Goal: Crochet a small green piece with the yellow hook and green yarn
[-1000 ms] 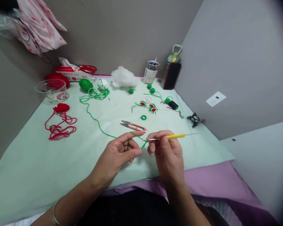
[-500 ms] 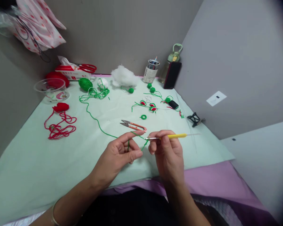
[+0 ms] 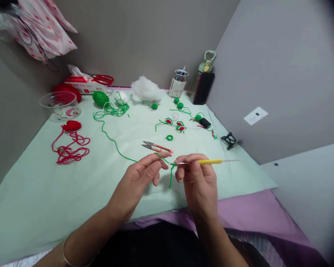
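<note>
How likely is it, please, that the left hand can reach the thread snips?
Probably yes: the thread snips lie just beyond the left hand, nothing solid between, though green yarn over its index finger might catch.

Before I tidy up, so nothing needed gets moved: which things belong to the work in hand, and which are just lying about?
In the work:
yellow-handled hook, in the right hand
green yarn, over the left hand
snips, likely

Probably lying about:
phone
bottle
tissue box
jar

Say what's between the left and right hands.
Head view: green yarn runs from the left hand to the tip of the hook in the right hand; a short green strand hangs there.
</note>
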{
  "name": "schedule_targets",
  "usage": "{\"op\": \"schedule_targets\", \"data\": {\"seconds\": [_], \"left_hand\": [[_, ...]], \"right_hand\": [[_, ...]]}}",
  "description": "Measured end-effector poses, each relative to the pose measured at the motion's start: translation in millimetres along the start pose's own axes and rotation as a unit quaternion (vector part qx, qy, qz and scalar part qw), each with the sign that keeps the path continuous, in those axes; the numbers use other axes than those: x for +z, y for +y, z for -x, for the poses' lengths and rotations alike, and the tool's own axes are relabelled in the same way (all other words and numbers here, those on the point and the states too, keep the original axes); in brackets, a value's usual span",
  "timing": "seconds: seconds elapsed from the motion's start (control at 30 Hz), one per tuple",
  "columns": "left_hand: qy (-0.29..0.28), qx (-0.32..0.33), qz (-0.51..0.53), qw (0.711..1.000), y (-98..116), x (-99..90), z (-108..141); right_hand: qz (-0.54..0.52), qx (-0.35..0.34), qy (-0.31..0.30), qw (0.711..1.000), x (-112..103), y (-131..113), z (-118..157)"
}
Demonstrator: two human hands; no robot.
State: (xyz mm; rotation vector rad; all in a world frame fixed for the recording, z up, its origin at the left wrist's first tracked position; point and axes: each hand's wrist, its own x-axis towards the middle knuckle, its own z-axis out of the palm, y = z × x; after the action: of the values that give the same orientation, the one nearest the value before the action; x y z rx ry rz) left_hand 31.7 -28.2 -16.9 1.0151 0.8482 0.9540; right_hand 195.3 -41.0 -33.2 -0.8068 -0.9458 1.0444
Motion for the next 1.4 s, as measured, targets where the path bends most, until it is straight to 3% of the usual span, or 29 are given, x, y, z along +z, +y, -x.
{"op": "schedule_targets", "data": {"seconds": [0.27, 0.53, 0.73, 0.9, 1.07, 1.23, 1.3, 1.37, 1.4], "left_hand": [[0.011, -0.004, 0.033, 0.999, -0.2, 11.0, -6.4], [-0.014, -0.043, 0.062, 0.997, 0.5, 9.9, -3.4], [-0.032, -0.069, 0.026, 0.997, 2.7, 7.1, -3.0], [-0.004, -0.032, 0.017, 0.999, -0.7, 3.0, -2.2], [0.009, -0.006, 0.041, 0.999, -0.9, 4.7, -3.8], [0.059, -0.003, 0.063, 0.996, -4.0, 10.8, -1.9], [0.062, 0.001, 0.084, 0.995, -5.8, 13.0, -0.2], [0.035, -0.023, 0.127, 0.991, -5.9, 14.0, 0.7], [0.016, -0.044, 0.153, 0.987, -4.8, 13.8, 0.7]], "right_hand": [[0.036, -0.022, -0.017, 0.999, -0.6, 1.6, 4.8], [0.012, -0.016, -0.031, 0.999, 3.5, 2.2, 7.1], [0.024, 0.001, -0.031, 0.999, 1.7, 2.7, 9.0], [0.047, -0.008, -0.022, 0.999, 2.8, 1.7, 7.6], [0.108, -0.060, -0.026, 0.992, 8.1, -1.6, 7.9], [0.226, -0.136, -0.042, 0.964, 8.3, -2.3, 11.7], [0.312, -0.200, -0.060, 0.927, 5.5, 0.0, 14.5], [0.377, -0.264, -0.080, 0.884, 2.3, 1.5, 16.4], [0.385, -0.278, -0.082, 0.876, 0.9, 1.2, 16.5]]}}
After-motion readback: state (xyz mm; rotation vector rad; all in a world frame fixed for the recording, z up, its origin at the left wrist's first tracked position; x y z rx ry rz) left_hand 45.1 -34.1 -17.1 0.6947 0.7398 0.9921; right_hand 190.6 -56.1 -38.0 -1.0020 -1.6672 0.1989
